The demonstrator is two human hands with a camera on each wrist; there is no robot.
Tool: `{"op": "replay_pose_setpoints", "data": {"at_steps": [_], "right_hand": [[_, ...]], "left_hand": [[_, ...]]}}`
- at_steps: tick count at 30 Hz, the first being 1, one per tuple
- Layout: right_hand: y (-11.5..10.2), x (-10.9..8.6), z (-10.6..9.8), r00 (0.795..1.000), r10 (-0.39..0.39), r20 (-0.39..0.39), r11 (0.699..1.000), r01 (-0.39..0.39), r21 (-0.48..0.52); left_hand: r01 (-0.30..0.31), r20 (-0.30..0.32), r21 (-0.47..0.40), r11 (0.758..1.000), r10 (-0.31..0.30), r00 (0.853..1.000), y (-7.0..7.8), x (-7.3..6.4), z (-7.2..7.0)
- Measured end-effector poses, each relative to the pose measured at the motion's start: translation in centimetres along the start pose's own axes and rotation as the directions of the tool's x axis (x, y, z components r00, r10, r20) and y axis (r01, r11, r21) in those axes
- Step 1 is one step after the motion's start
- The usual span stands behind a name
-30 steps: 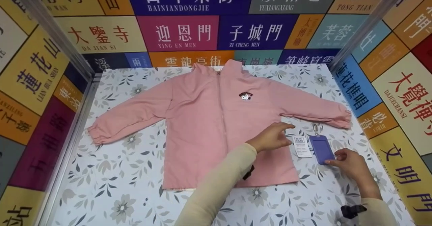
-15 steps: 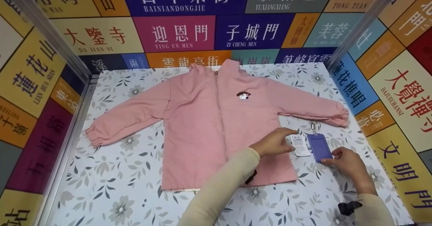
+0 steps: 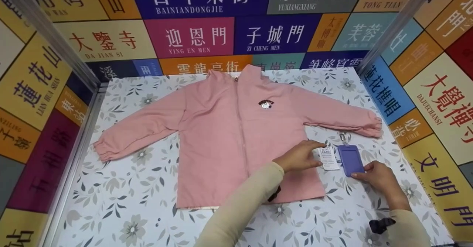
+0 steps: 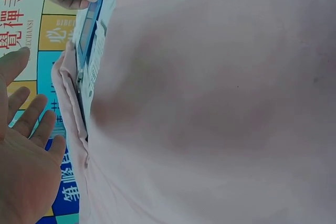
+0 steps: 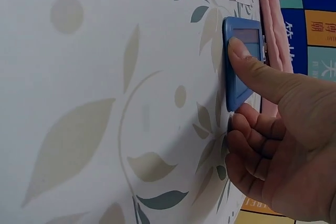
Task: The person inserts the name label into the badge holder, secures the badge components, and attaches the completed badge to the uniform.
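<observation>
The person's right hand (image 3: 384,180) has a purple badge holder (image 3: 351,161) pinched at its lower right corner, thumb laid over the front and the other fingers curled at the edge; whether that corner is off the tabletop I can't tell. The holder sits toward the right side of the flower-printed table (image 3: 129,188), its metal clip (image 3: 342,139) pointing away from the person. Just to its left lies a small white card (image 3: 329,158) with printing on it, so the 2 are side by side. The left hand (image 3: 301,157) is over the edge of a pink jacket (image 3: 210,136), fingers spread, their tips right by the card; I can't make out whether they touch it. The jacket lies flat, its 2 sleeves stretched out, a little emblem (image 3: 266,104) on the chest and a zip (image 3: 242,129) running down the front
</observation>
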State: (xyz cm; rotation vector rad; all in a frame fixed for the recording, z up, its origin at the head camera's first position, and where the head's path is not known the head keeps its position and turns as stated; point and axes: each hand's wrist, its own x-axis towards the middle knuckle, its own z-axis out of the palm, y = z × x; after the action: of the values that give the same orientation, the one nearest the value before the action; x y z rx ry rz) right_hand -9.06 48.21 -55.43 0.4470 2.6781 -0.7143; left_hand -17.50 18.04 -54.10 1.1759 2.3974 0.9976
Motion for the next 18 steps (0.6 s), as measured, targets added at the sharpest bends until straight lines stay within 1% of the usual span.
{"op": "replay_pose_setpoints", "data": {"at_steps": [8,13,18], "right_hand": [[-0.10,-0.13,0.12,1.000,0.017,-0.026,0.999,-0.016,0.043],[-0.03,-0.15,0.16,0.999,0.008,-0.033,0.996,-0.005,0.088],[0.56,-0.18,0.16,0.999,-0.009,-0.045,0.993,0.014,0.120]], "left_hand": [[-0.004,-0.003,-0.005,1.000,0.004,1.000,-0.13,-0.04,-0.21],[0.006,-0.009,0.003,1.000,-0.006,1.000,-0.25,-0.02,-0.20],[0.004,-0.007,0.010,1.000,-0.003,1.000,-0.20,-0.02,-0.16]]}}
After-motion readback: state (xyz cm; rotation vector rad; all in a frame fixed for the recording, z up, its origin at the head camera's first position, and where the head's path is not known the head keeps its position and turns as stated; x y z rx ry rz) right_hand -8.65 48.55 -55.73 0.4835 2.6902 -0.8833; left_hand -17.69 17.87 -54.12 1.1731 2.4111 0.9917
